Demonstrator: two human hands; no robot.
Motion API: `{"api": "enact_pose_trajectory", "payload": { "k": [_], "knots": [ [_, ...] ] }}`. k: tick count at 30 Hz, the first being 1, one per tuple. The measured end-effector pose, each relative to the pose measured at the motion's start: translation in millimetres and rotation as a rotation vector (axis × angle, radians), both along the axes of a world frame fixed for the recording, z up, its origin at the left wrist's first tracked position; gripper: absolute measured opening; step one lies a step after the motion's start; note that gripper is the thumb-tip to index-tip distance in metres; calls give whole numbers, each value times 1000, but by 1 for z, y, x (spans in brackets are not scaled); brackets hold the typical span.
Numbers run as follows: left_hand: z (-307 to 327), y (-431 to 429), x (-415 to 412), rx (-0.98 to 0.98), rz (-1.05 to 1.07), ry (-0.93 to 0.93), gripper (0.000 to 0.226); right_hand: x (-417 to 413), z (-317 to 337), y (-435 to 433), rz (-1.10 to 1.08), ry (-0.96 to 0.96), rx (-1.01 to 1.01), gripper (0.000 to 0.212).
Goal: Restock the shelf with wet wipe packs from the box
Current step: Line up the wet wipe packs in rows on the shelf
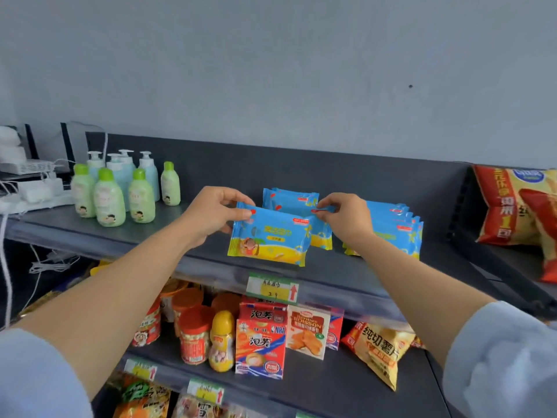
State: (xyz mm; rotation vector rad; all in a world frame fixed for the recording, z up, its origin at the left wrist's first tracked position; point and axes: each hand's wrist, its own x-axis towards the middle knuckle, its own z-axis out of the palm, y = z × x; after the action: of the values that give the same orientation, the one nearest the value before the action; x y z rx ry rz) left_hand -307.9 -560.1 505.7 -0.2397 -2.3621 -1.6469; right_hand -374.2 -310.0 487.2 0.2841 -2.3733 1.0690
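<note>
Blue-and-yellow plastic wet wipe pack (269, 236) stands at the front of the dark grey metal top shelf (346, 267), both my hands on the stock.

My left hand (211, 215) pinches its top left corner. My right hand (343, 218) pinches, as far as I can tell, the top edge of a matching pack (321, 236) just behind, beside a standing row of blue packs (391, 230). I judge this the placing step; next calls for squaring the front pack above the green-and-yellow price label (272, 288), releasing without tipping it, then returning to the box, out of view.

Even, bright light; soft focus, wide-angle bending at edges.
</note>
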Motion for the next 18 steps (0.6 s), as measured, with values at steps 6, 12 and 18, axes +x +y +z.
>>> {"api": "enact_pose_trajectory", "payload": {
  "k": [6,12,18],
  "knots": [
    [-5,-4,-54,-7,-27,-13,16,-48,-6,-9,-23,-53,65,13],
    [-7,-9,-106,-35,-77,-34,17,-89,-9,-19,-74,-61,92,12],
    [-4,-14,-151,-126,-122,-43,10,-120,-5,-22,-107,-86,126,8]
  ]
}}
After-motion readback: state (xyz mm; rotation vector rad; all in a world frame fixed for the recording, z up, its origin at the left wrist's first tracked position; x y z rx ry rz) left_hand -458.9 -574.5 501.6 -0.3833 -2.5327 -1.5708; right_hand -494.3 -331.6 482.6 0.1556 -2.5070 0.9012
